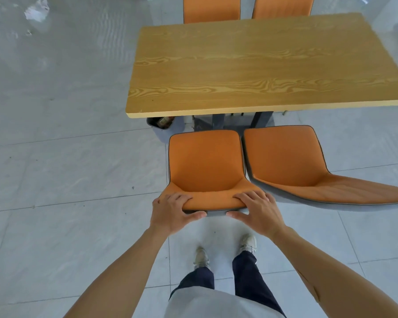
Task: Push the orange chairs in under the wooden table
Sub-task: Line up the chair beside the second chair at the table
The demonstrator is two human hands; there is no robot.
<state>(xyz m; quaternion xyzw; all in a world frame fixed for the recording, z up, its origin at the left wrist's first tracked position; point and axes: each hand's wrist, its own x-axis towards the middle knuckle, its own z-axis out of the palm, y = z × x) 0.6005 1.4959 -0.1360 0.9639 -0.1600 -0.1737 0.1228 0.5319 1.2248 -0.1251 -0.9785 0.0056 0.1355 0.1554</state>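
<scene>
Short of the wooden table [262,65] edge, both hands' fingers [179,198] clamp the orange chair [206,161] backrest.

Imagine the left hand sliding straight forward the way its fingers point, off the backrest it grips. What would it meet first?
The left hand would likely pass above the orange chair seat, then meet the near edge of the wooden table; heights are hard to judge here.

The grey tiled floor [67,171] carries the wooden table [262,65] and 4 orange chairs. 2 chairs [205,161] [283,157] stand at its near side, 2 [211,9] [283,6] at the far side. A small bin [161,123] sits beneath the table's near edge.
</scene>
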